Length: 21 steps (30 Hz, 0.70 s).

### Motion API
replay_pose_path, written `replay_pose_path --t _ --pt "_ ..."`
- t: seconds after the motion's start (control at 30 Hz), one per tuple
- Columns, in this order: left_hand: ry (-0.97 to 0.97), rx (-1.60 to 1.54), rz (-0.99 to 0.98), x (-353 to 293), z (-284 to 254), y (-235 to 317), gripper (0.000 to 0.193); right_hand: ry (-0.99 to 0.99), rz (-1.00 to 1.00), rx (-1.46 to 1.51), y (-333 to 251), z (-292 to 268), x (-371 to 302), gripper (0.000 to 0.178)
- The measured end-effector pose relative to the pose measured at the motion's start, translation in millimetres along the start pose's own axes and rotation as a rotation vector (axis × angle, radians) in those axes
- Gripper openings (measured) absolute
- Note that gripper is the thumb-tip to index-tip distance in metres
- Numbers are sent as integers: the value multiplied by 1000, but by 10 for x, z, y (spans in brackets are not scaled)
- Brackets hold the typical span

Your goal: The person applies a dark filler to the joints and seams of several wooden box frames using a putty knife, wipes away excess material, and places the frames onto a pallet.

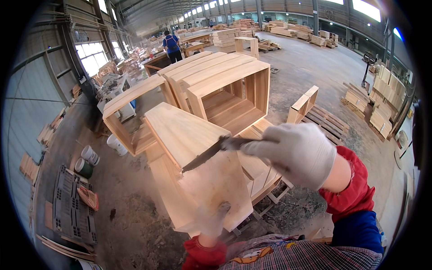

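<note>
My right hand (297,155), in a pale glove, is closed round the handle of a scraper (207,155) with a wide, dark blade. The blade's long edge lies along the boundary between a light wooden panel (184,128) and a nearer pale board (220,180) with brownish smears. Low in the picture, my left hand (211,220), gloved and blurred, grips the near part of that smeared board. A dark-tipped thumb rests on its face, while the other fingers are hidden. Part of the board is smeared by motion.
Open wooden frames (234,72) stand stacked just beyond the panel, with another frame (130,108) to the left. A pallet (326,121) lies right. Buckets (90,155) and a dark plastic grate (67,202) are on the left floor. Farther off stands a person (172,47).
</note>
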State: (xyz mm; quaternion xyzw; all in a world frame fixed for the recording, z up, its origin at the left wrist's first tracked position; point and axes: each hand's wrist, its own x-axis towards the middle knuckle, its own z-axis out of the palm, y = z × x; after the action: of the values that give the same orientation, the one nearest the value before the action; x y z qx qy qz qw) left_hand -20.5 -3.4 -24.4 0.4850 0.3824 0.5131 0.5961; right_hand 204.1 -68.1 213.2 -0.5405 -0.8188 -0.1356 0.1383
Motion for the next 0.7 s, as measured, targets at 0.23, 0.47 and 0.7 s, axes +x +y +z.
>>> replay_pose_path --t 0.23,0.47,0.7 --pt "-132 483 453 40 -4 -5 16 273 116 178 222 283 -255 52" --pt "-112 252 374 51 -81 -93 7 408 94 409 52 768 -99 54" --pt "-99 735 645 -13 -4 127 9 381 36 363 115 630 -71 53"
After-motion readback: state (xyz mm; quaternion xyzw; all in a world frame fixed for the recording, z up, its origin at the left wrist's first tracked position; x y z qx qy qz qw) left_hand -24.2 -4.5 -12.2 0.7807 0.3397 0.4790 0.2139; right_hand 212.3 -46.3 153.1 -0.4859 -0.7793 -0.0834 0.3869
